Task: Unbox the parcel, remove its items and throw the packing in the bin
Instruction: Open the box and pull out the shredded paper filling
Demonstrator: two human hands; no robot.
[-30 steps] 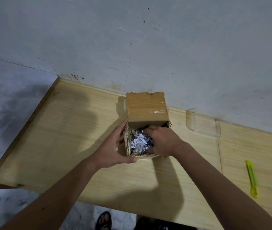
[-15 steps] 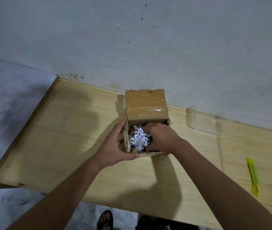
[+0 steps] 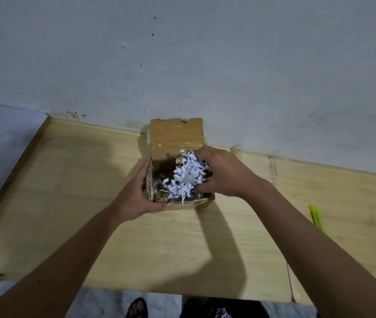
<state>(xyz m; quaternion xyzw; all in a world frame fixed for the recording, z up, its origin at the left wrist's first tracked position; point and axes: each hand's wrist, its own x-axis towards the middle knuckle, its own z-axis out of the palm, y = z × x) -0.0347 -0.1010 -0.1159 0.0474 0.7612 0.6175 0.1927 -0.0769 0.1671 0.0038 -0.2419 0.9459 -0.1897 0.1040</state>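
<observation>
A small brown cardboard box stands open on the wooden table, its taped lid folded back against the wall. My left hand grips the box's left front corner. My right hand is closed around a clump of white shredded paper, raised to the level of the box's opening. More shreds and a dark interior show below the clump. Any item inside is hidden.
A yellow-green utility knife lies on the table at the right. A strip of clear tape sits by the wall right of the box. A grey wall rises behind. A sandalled foot shows below the table edge.
My right hand has closed on the shredded paper and lifted the clump up out of the box. My left hand keeps holding the box.
</observation>
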